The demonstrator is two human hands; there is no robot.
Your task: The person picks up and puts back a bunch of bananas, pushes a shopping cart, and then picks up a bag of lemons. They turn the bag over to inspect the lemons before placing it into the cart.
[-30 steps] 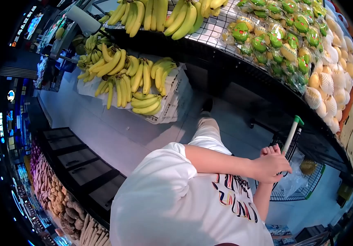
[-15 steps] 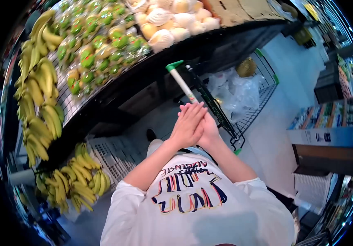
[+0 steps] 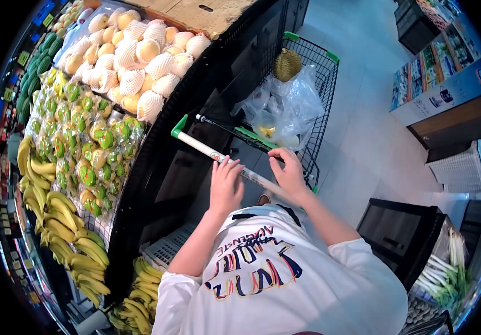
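The shopping cart's white handle [image 3: 198, 146] with a green end runs slantwise in front of me. My left hand [image 3: 227, 184] is at the handle, its fingers stretched out and overlapping the bar. Beyond the bar's middle, my right hand [image 3: 290, 174] hovers with fingers loosely bent and the thumb apart, nothing in it. In the wire cart [image 3: 330, 84] lies a spiky durian [image 3: 287, 65] at the far end. Nearer are clear plastic bags [image 3: 293, 106] with a yellow thing showing inside.
On my left a fruit stand carries netted round fruit [image 3: 148, 50], wrapped fruit with green labels [image 3: 87, 145] and bananas [image 3: 65, 218]. More bananas [image 3: 140, 296] lie low down. Boxed goods [image 3: 447, 84] and a crate of leeks [image 3: 447, 273] stand right. Tiled floor [image 3: 357, 123] lies between.
My hands were pressed together over the handle and are now apart, the left at the bar and the right further right. The view has turned, showing more of the cart and stand.
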